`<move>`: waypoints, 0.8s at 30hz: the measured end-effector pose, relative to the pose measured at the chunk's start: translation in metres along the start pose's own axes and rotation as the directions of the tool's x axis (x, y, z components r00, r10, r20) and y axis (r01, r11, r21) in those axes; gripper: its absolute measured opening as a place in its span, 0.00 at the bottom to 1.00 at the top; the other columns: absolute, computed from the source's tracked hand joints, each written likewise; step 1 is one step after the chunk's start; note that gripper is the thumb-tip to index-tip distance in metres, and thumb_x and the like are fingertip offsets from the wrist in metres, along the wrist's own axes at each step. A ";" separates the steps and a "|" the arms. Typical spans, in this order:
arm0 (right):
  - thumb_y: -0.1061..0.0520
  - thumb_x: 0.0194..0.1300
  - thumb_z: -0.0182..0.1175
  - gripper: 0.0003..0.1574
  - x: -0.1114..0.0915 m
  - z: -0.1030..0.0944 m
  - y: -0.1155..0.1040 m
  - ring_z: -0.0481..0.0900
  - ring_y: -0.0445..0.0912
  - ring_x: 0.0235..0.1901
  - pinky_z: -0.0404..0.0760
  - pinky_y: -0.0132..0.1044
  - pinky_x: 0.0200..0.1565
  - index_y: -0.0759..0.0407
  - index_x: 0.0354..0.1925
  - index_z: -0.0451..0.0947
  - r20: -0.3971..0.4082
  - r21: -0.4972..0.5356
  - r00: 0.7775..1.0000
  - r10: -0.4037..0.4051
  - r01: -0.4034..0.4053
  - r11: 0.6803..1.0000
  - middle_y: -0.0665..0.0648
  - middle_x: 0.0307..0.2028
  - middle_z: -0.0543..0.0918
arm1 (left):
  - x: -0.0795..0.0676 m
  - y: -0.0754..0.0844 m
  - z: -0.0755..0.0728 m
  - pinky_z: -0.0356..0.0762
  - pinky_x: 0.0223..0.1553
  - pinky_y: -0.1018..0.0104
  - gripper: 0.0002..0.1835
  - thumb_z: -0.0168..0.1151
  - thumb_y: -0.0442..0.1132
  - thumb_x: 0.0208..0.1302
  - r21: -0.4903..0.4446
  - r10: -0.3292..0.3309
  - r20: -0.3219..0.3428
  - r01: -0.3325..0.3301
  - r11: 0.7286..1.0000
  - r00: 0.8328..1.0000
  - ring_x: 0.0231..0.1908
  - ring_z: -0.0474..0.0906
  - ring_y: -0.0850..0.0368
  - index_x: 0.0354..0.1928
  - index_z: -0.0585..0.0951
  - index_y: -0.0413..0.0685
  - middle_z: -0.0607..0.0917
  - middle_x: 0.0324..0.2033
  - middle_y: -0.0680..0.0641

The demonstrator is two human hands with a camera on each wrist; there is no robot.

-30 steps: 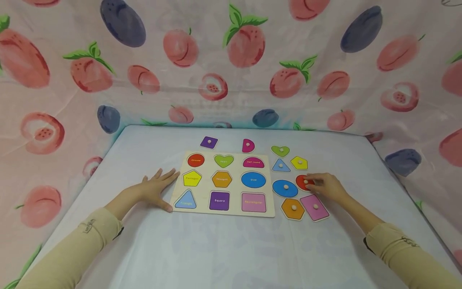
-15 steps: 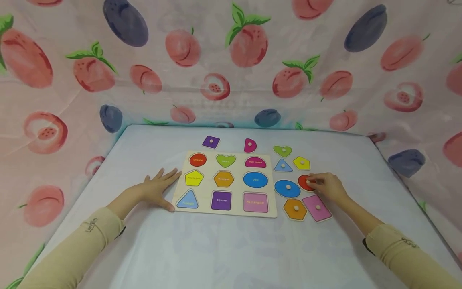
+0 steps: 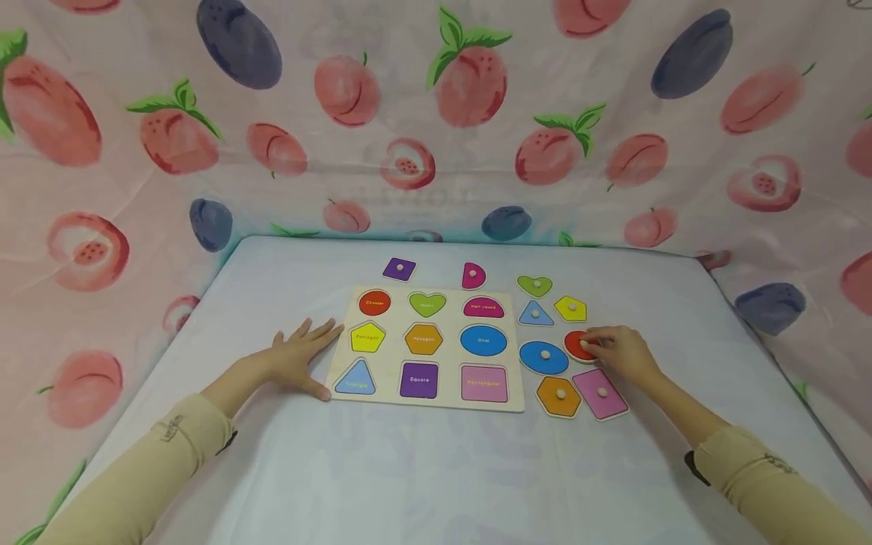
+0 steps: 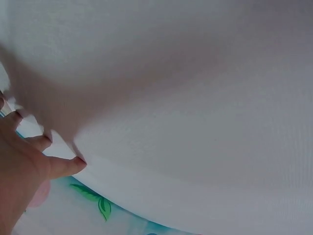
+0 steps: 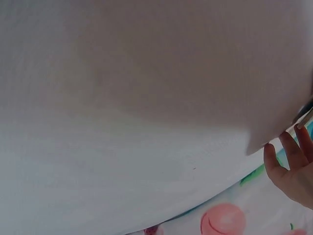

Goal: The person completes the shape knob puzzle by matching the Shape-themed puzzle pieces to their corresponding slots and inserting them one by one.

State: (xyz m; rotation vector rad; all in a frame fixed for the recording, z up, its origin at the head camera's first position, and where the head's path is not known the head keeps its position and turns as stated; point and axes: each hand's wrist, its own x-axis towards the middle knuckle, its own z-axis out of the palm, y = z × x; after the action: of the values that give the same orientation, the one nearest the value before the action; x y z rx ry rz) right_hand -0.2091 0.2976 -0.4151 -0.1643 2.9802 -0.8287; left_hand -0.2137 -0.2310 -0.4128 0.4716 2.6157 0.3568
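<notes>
In the head view my left hand (image 3: 297, 360) lies with spread, straight fingers at the left edge of a wooden shape board (image 3: 392, 390), its thumb by the near left corner. The board bears printed, labelled shapes in rows. To the right, my right hand (image 3: 623, 353) pinches the knob of a red circle puzzle piece (image 3: 575, 350). Around that piece lie a blue oval piece (image 3: 534, 364), an orange hexagon piece (image 3: 555, 406), a pink rectangle piece (image 3: 597, 381) and a yellow pentagon piece (image 3: 567, 312). Each wrist view catches its hand only at the edge.
Farther back lie a light blue triangle piece (image 3: 530, 318), a green heart piece (image 3: 527, 283), a magenta half-round piece (image 3: 470, 281) and a purple square piece (image 3: 391, 269). A white cloth covers the table (image 3: 381, 477). A fruit-print curtain (image 3: 477, 166) hangs behind and beside it.
The head view has shifted slightly. My right hand keeps its pinch on the red circle piece, which has barely moved. My left hand stays at the board's edge.
</notes>
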 end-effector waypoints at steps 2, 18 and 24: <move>0.61 0.62 0.61 0.17 -0.001 0.000 0.000 0.71 0.69 0.57 0.73 0.58 0.55 0.70 0.48 0.79 0.004 -0.008 1.000 -0.006 0.007 1.000 0.74 0.51 0.78 | 0.000 0.000 0.001 0.31 0.59 0.21 0.66 0.73 0.65 0.35 0.004 -0.004 -0.001 0.004 1.000 1.000 0.71 0.32 0.30 0.74 0.48 0.52 0.45 0.74 0.41; 0.60 0.63 0.60 0.18 -0.002 -0.001 -0.003 0.69 0.68 0.58 0.71 0.60 0.56 0.68 0.49 0.79 0.008 0.001 1.000 -0.004 0.004 1.000 0.73 0.52 0.78 | -0.001 0.001 -0.003 0.36 0.59 0.22 0.66 0.73 0.66 0.35 0.034 -0.004 0.014 0.003 0.999 1.000 0.71 0.35 0.30 0.74 0.48 0.53 0.46 0.74 0.42; 0.59 0.64 0.59 0.17 0.000 -0.001 -0.010 0.69 0.67 0.58 0.68 0.63 0.58 0.67 0.50 0.79 -0.013 0.008 0.999 -0.044 0.044 0.999 0.72 0.53 0.78 | 0.000 0.002 -0.006 0.39 0.59 0.22 0.64 0.73 0.64 0.37 0.044 0.002 0.018 -0.003 0.999 1.000 0.71 0.37 0.30 0.74 0.49 0.52 0.48 0.74 0.41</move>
State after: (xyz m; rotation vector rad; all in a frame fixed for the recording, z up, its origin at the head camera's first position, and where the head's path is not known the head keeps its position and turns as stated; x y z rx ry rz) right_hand -0.2078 0.2896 -0.4090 -0.2256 2.9952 -0.8499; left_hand -0.2166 -0.2302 -0.4069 0.4909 2.6104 0.2953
